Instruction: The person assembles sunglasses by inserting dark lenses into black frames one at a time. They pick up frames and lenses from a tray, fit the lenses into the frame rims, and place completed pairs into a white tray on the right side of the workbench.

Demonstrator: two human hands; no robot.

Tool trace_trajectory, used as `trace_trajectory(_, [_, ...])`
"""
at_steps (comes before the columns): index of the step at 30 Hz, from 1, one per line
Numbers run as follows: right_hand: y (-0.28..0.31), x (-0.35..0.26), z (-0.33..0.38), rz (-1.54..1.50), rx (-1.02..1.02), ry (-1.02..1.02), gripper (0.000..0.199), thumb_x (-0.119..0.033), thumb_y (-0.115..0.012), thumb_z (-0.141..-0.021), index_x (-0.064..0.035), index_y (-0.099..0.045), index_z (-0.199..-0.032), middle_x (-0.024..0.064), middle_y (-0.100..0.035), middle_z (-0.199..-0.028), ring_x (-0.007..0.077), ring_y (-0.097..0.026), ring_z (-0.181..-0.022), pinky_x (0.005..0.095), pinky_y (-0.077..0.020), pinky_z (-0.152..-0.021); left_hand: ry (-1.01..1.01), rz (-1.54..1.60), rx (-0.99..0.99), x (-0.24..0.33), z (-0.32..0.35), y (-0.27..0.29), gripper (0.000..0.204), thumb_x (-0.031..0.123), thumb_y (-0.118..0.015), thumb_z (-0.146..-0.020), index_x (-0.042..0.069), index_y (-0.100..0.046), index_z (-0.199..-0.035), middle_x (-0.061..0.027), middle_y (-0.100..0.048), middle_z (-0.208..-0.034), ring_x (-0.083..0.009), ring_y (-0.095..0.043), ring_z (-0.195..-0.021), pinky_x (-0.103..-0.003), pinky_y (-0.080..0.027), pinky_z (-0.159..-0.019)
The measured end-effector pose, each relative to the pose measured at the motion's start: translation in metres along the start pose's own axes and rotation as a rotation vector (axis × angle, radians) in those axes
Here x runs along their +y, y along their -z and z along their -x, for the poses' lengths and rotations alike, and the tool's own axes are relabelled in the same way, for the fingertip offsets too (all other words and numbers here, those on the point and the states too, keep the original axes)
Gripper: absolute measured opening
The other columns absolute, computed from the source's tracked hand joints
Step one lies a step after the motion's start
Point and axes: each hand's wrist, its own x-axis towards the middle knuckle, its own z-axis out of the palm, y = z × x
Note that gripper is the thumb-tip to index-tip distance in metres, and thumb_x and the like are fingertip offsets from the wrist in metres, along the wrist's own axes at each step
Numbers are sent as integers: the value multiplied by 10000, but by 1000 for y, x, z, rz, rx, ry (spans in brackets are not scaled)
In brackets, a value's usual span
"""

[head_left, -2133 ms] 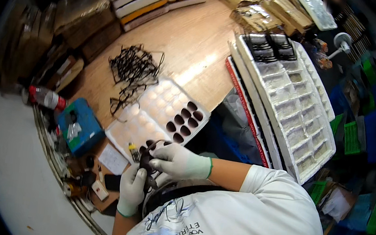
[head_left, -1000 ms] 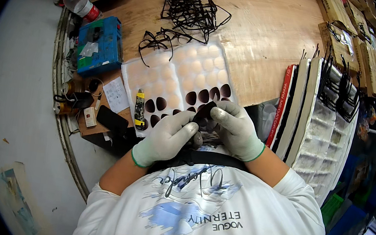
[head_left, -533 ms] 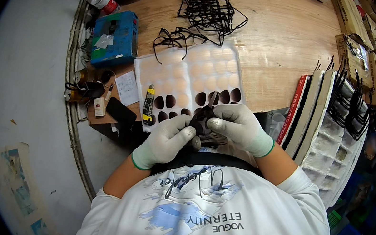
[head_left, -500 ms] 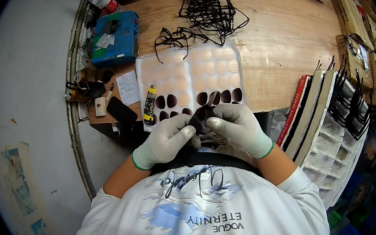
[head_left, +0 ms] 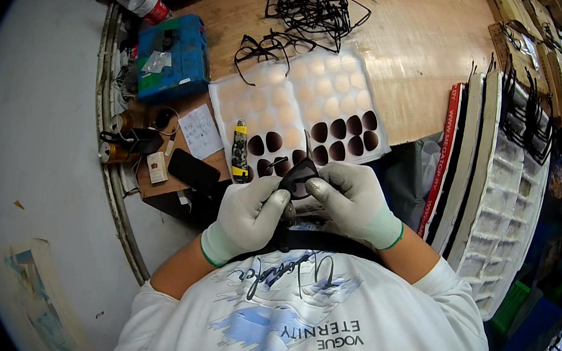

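Note:
Pinched between my two gloved hands, close to my body, is a black glasses frame (head_left: 298,178) with a dark lens in it. My left hand (head_left: 247,214) is closed on its left side, and a thin black temple sticks up past those fingers. My right hand (head_left: 358,201) grips the right side, its thumb pressed against the lens area. Just beyond my hands lies a white lens tray (head_left: 380,145) with rows of hollows. Several dark brown lenses (head_left: 338,128) sit in its near rows. A yellow and black utility knife (head_left: 240,152) rests on the tray's left part.
A tangled pile of black glasses frames (head_left: 312,4) lies at the back of the wooden table (head_left: 428,45). To the left are a blue box (head_left: 175,60), a bottle (head_left: 139,0), a paper note (head_left: 201,132) and a black phone (head_left: 194,172). White compartment trays (head_left: 499,206) stand upright at right.
The view has shifted, so more dark lenses show on the tray's right side. The glasses frame has turned slightly in my hands, and a temple now shows above my left fingers.

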Motion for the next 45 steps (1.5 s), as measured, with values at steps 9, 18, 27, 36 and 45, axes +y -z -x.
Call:
trace_trajectory(9, [-22,-7,22,88,-2,125,165,-115,-669,-913,38,-650,-857,125,-610,-716,175,-544,-638,334,-467,-612,162,142,-340,-16,0,28,203,138,-542,-986,-14,-657,-917,-116,-675,-722,-217,-678,-664,-349,-524,-652])
trace_trajectory(18, [-25,-16,17,-55,51,-93,169,-89,-692,-910,75,-652,-923,57,-628,-772,75,-549,-741,276,-487,-669,132,285,-310,-21,1,35,156,86,-570,-978,-38,-661,-947,-126,-710,-739,-185,-709,-676,-306,-545,-652])
trace_trajectory(27, [-16,-9,5,147,163,9,240,-115,-751,-881,54,-690,-1040,121,-682,-840,176,-647,-734,315,-530,-696,-86,1,-150,-31,-14,17,138,143,-687,-912,8,-686,-940,-147,-642,-664,-281,-670,-563,-359,-503,-520])
trace_trajectory(36, [74,-10,-11,481,-135,383,226,-126,-747,-773,4,-669,-942,189,-629,-951,363,-601,-882,437,-492,-815,87,282,-281,-39,-91,-2,284,264,-731,-858,2,-715,-966,-115,-694,-754,-243,-682,-700,-315,-525,-674])
trace_trajectory(45, [129,3,-24,185,-37,32,472,-60,-616,-886,61,-549,-1338,260,-689,-1002,364,-687,-991,394,-539,-859,243,-818,-96,-169,-140,-111,362,318,-727,-840,46,-648,-1064,-201,-622,-1160,-388,-609,-1095,-480,-510,-946])
